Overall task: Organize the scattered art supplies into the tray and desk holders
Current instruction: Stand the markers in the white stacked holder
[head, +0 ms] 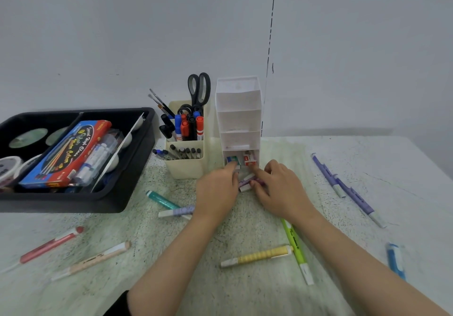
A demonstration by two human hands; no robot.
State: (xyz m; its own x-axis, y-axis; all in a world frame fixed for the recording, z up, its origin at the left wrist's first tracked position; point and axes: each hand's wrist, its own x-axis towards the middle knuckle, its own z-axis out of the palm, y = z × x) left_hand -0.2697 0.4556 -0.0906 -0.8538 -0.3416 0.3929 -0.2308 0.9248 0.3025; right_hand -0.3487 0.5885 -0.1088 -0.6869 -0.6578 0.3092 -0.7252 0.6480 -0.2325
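Note:
My left hand (217,190) and my right hand (279,188) meet in front of the tall white tiered holder (239,110). Between their fingers lie small purple and white eraser pens (246,182); both hands touch them. The holder's lowest compartment contains boxed erasers (250,160). A cream pen holder (187,162) with markers and scissors (199,90) stands to its left. The black tray (122,193) at the left holds a watercolour box (68,151) and tape rolls. Loose pens lie scattered on the table: teal (160,199), red (52,244), peach (93,259), yellow (259,257), green (297,249), purple (353,192), blue (395,260).
The grey wall stands close behind the holders. A light speckled table (245,291) carries everything. A purple-and-white pen (175,211) lies partly under my left wrist.

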